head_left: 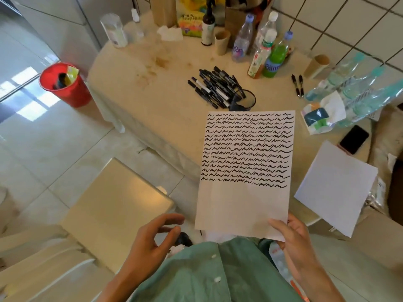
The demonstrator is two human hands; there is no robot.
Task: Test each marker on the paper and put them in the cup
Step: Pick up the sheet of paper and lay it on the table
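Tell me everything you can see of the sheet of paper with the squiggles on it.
The paper is a white sheet held up in the air over the table's near edge. Rows of short black marker squiggles fill roughly its upper two thirds; the bottom strip is blank. The right hand pinches its lower right corner, thumb on the front. The left hand is open beside it, not touching. The sheet looks flat and uncreased.

right hand (293, 240) pinches scribbled paper (246, 171); cup (243, 103) seemingly empty.

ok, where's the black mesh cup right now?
Head view, centre-right on the beige table: the black mesh cup lies beside the pile of black markers, just beyond the scribbled white paper.
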